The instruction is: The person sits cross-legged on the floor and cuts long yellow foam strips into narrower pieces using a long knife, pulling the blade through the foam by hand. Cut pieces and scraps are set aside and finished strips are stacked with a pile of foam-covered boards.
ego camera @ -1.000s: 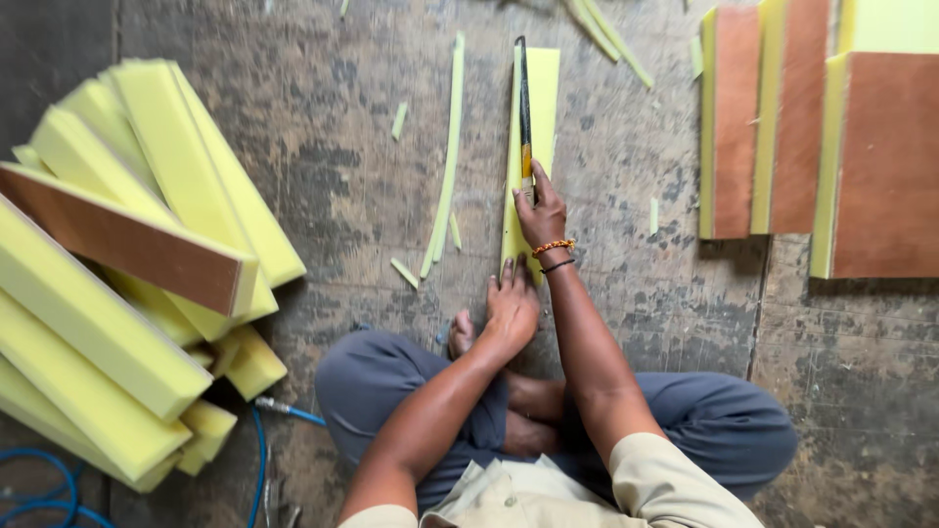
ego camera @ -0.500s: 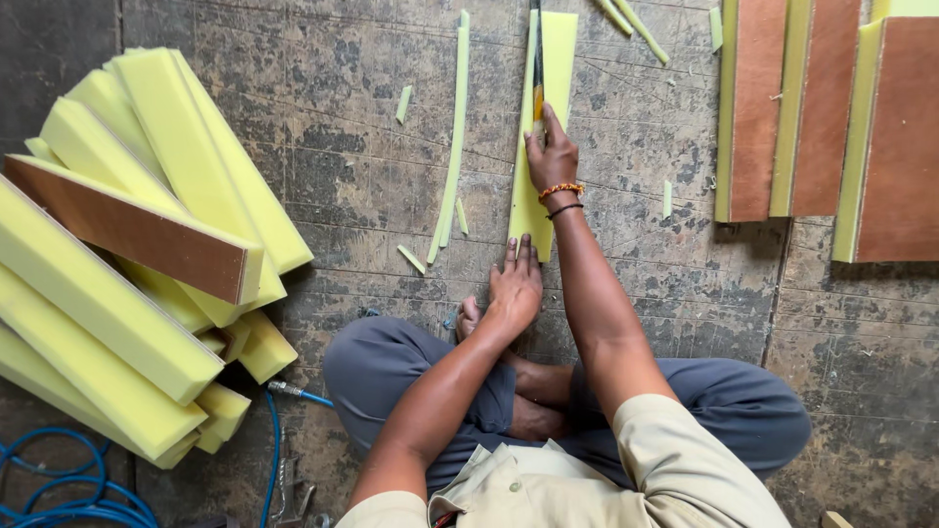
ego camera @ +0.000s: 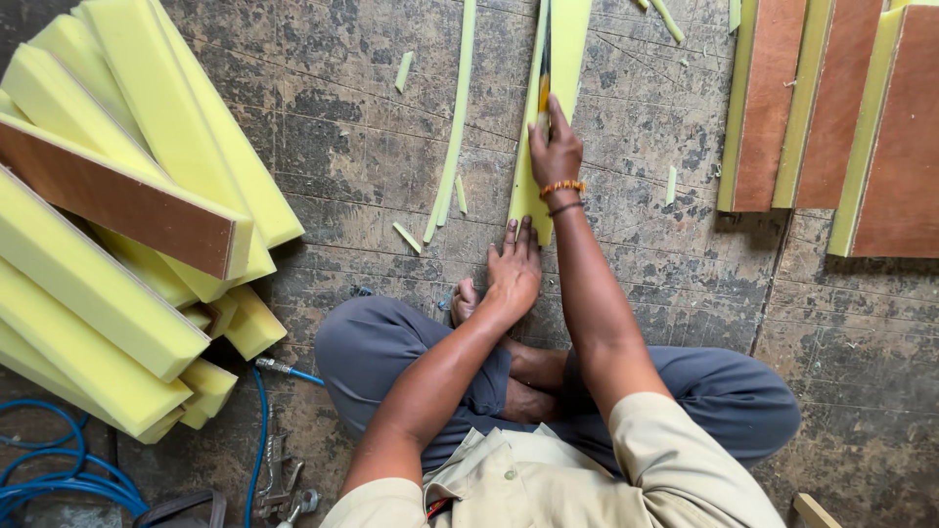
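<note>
I sit cross-legged on a worn wooden floor. My right hand [ego camera: 555, 149] grips a long knife [ego camera: 544, 68] whose blade lies along a flat yellow foam sheet [ego camera: 567, 59] ahead of me. My left hand [ego camera: 513, 269] presses flat, fingers apart, on the near end of that sheet. A thin cut foam strip [ego camera: 456, 127] lies on the floor just left of the sheet, with small scraps [ego camera: 406, 236] around it.
A heap of thick yellow foam blocks [ego camera: 108, 284], some backed with brown board, sits at my left. More foam-and-board panels [ego camera: 773, 108] lie at the right. A blue air hose [ego camera: 59, 479] and a metal tool [ego camera: 279, 479] lie by my left knee.
My right hand has drawn the knife back along the sheet toward me. The left hand stays on the sheet's near end. The view has shifted closer.
</note>
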`<state>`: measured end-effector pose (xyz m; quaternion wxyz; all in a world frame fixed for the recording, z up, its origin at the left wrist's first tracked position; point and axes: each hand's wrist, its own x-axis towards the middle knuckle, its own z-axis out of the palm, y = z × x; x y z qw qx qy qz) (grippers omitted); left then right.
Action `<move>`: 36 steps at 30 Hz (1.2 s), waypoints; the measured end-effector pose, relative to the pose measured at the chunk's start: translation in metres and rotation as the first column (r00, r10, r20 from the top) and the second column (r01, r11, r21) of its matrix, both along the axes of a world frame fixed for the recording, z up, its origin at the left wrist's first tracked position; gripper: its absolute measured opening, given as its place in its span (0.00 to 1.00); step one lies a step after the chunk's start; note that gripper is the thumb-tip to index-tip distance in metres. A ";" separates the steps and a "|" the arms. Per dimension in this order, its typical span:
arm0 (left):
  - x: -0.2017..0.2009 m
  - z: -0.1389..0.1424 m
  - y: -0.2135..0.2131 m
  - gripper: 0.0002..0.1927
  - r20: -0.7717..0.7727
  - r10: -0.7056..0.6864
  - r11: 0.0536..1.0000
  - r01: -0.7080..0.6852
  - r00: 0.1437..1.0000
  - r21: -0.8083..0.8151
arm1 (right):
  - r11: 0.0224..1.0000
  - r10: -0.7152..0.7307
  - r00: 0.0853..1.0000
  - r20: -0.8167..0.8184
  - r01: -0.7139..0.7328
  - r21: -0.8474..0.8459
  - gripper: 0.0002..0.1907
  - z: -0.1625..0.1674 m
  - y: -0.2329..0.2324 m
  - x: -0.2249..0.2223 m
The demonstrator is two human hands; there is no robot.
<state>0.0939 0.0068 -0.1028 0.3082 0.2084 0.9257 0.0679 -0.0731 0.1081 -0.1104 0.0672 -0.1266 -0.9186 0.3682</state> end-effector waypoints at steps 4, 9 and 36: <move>-0.003 -0.005 0.002 0.36 0.062 -0.023 0.999 0.025 0.998 -0.032 | 0.999 0.022 1.000 0.006 -0.022 0.025 0.29 0.004 -0.003 0.013; -0.005 -0.010 0.007 0.31 0.055 -0.051 0.995 0.056 0.997 -0.085 | 0.999 0.053 0.999 0.012 -0.053 -0.003 0.30 0.008 -0.007 0.076; -0.065 -0.017 -0.036 0.21 -0.173 0.615 0.743 -0.491 0.769 0.455 | 0.996 0.010 0.985 0.172 -0.026 0.088 0.30 0.023 -0.010 0.068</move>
